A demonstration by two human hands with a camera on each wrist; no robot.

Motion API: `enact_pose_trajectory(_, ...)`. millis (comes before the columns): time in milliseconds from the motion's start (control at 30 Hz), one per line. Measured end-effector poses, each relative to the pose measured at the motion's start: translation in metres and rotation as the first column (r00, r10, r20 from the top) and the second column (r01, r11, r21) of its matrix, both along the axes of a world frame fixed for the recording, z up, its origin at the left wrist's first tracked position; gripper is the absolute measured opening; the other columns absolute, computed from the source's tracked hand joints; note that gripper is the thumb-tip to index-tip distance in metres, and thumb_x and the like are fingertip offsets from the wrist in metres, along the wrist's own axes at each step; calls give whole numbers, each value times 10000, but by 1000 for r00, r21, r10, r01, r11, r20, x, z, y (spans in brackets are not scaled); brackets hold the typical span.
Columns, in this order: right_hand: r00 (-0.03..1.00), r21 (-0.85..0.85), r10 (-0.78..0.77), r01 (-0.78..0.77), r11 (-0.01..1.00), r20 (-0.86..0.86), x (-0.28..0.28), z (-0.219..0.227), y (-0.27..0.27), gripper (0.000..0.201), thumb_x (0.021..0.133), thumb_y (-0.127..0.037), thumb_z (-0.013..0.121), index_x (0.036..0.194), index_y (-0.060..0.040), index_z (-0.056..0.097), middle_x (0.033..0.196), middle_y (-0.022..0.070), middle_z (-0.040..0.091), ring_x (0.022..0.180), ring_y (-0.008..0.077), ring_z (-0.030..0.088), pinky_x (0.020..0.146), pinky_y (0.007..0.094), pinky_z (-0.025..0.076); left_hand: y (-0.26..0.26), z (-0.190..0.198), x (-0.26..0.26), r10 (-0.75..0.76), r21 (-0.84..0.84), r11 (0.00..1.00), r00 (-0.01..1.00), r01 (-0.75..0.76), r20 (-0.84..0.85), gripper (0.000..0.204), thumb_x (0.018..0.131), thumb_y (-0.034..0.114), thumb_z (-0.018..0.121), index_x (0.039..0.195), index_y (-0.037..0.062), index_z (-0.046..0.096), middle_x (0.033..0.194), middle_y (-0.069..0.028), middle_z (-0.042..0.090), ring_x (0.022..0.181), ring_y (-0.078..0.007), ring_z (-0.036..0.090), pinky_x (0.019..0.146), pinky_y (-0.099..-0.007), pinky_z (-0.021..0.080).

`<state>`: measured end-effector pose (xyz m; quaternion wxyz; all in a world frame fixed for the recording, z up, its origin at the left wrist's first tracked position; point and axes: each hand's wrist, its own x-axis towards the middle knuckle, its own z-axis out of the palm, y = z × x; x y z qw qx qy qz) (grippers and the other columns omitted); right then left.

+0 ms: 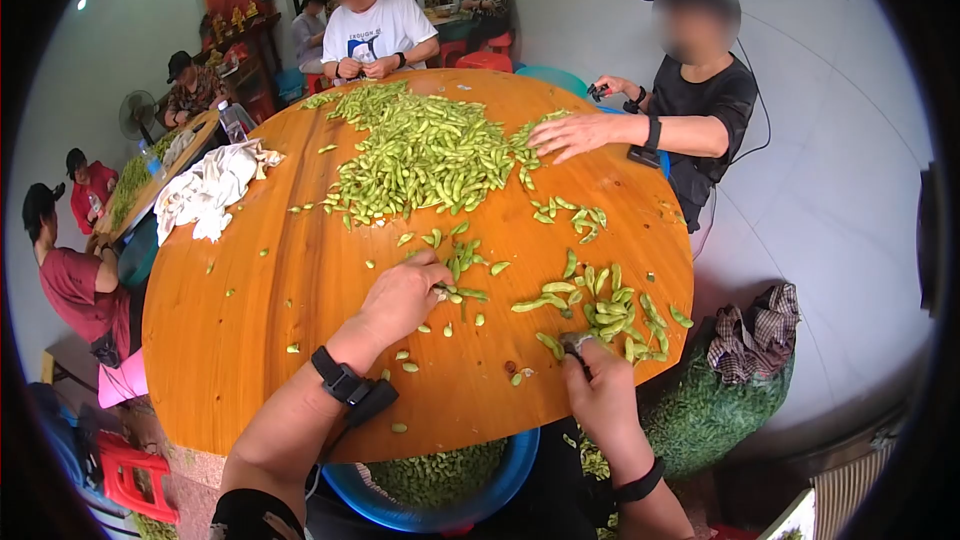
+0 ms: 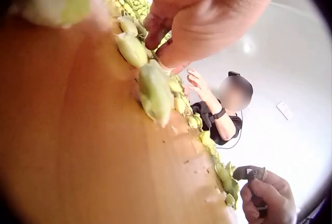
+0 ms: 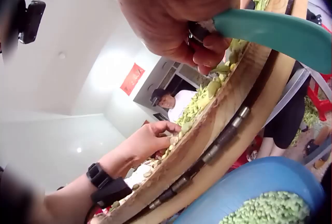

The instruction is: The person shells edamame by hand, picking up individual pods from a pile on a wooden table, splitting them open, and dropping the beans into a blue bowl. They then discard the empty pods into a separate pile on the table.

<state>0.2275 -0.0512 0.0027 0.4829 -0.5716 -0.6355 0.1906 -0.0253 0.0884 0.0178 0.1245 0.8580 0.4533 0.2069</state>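
At centre, the left hand [image 1: 400,298] pinches a slim green pod [image 1: 472,294]; bumpy yellow-green pods [image 1: 425,155] heap at upper centre. At lower right, the right hand [image 1: 606,392] curls round a small dark tool [image 1: 573,342], the 2 hands apart.

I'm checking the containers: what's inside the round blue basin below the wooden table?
The blue basin holds loose green beans; they hide its bottom, and the wooden tabletop covers part from above.

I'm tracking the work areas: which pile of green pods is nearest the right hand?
The small pile near the table's right edge, just beyond the right hand. The much larger heap lies farther back.
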Motion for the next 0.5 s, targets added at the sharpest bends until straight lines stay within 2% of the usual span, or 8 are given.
enact_pose_trajectory(100,997,-171,71,-71,983,-10,-10,5,2,181,849,-8,580,1023,8,628,826,249,617,789,419,621,664,377,502,-1,1,1,22,55,998,1000,-23,3,144,798,-30,572,931,4,613,940,-139,600,869,-340,620,752,-408,501)
enact_pose_trajectory(133,990,-51,110,-114,992,-85,-16,0,7,144,866,-24,566,998,0,620,767,182,634,653,325,639,583,343,489,-5,0,0,22,55,998,1000,-22,2,144,798,-30,572,931,4,613,940,-139,600,869,-340,620,752,-408,501)
enact_pose_trajectory(167,991,-50,107,-111,993,-87,-22,3,9,144,866,-24,566,998,0,620,767,182,634,653,325,639,583,343,489,-10,0,-2,64,24,998,995,-66,74,149,812,-29,572,949,7,618,908,-144,609,818,-329,622,727,-394,503)
enact_pose_trajectory(233,895,-318,159,-307,897,-417,-32,14,15,143,886,-54,553,1004,-1,613,717,84,621,529,162,591,501,282,451,-20,-3,-4,102,-9,995,984,-102,144,155,826,-28,573,968,10,623,876,-149,617,767,-319,625,701,-379,505)
enact_pose_trajectory(267,871,-336,171,-349,875,-460,-38,16,19,154,904,-82,537,1017,-6,610,708,18,596,497,54,526,449,227,416,-26,-5,-6,59,-33,998,976,-54,208,193,850,-21,572,1029,17,633,851,-130,637,712,-258,613,664,-345,500)
enact_pose_trajectory(333,847,-372,158,-381,847,-507,-48,15,28,112,925,-106,543,945,-17,607,691,5,589,507,51,529,435,217,413,-40,-5,-7,14,-53,999,962,0,273,231,873,-15,570,1089,25,643,827,-112,656,658,-197,601,627,-311,494)
enact_pose_trajectory(400,826,-428,158,-433,794,-541,-59,19,33,162,952,-145,546,859,-24,602,669,-9,576,515,51,530,419,207,406,-56,-2,-8,106,-325,946,938,8,332,317,909,0,562,1217,41,621,829,-41,673,619,-84,537,583,-242,470)
enact_pose_trajectory(500,804,-415,164,-455,788,-571,-69,17,36,172,954,-145,547,844,-24,601,673,-6,580,517,52,532,414,209,403,-69,-3,-6,146,-380,924,882,40,449,328,935,26,558,1260,41,603,855,7,664,630,-38,534,574,-212,468)
